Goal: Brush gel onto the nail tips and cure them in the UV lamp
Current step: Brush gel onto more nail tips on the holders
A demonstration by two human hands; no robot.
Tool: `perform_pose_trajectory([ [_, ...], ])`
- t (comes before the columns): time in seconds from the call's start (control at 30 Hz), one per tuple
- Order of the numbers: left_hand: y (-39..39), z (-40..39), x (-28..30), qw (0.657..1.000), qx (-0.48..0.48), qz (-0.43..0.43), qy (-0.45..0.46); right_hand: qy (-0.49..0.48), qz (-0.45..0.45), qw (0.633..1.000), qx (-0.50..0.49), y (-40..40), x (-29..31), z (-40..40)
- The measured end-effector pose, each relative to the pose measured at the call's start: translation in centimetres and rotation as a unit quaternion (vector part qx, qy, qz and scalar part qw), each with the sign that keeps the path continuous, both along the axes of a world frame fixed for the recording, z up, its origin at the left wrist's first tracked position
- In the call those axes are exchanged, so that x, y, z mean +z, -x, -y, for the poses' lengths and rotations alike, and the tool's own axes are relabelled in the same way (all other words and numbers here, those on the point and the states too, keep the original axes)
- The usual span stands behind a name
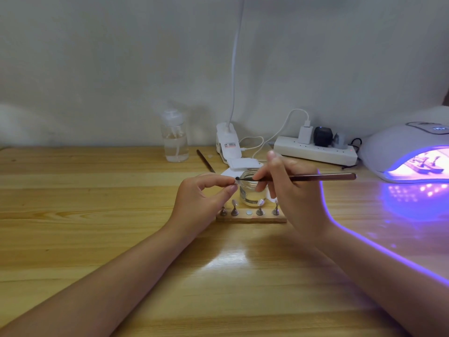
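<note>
The wooden table carries everything, and places here are told from the glass jar at its middle. Far to the jar's right sits the UV lamp, lit violet, with what look like tip stands already inside its mouth, though the glare makes that hard to confirm. Just in front of the jar lies the wooden holder strip with small metal stands, some bearing nail tips.

The right hand, to the jar's right, is closed in a pen grip around the brush; the brush's long axis runs nearly level, handle pointing toward the lamp, dark bristle end pointing left across the jar's rim. The left hand, to the jar's left, pinches the nail tip between thumb and forefinger, the other fingers curled loosely.

The bristles meet the tip just at the jar's upper left edge, so the tip lies straight off the brush's left end. The stroke ahead likely runs along that same level axis, right hand driving, left hand merely steadying
</note>
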State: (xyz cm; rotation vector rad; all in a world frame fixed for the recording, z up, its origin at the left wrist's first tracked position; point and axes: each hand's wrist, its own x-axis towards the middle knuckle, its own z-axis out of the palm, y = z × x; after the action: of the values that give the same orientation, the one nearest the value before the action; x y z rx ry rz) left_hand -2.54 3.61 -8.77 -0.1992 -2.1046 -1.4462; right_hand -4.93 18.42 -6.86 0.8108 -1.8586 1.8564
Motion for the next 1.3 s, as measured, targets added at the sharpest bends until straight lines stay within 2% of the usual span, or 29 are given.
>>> perform_pose_trajectory([
  [1.3, 0.07, 0.15, -0.11, 1.0, -0.008, 0.001, -0.006, 0.018, -0.009, 1.0, -0.002, 0.28, -0.38, -0.04],
])
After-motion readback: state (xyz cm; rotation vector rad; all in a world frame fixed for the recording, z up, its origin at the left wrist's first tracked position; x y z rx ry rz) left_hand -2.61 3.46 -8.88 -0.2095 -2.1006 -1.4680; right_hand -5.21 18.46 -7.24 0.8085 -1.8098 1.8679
